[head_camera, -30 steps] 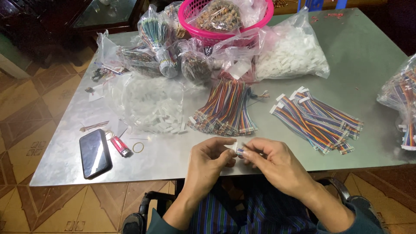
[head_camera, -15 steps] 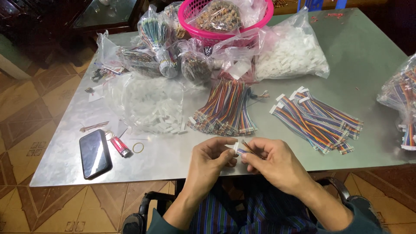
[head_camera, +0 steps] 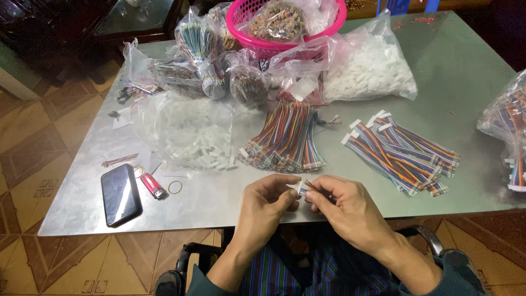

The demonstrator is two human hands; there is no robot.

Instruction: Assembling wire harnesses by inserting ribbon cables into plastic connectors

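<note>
white connector (head_camera: 294, 188) pinched by left hand (head_camera: 267, 205) and right hand (head_camera: 345, 208) over grey metal table (head_camera: 466, 82), patterned tile floor (head_camera: 27, 137) around.

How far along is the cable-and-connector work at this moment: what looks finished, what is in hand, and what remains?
Looks done: a pile of ribbon cables with white ends lies on the table. In hand: the left hand pinches a small white connector, and the right hand holds thin wires at it. Seemingly left: a stack of loose rainbow cables and a bag of white connectors, so plenty remains.
</note>
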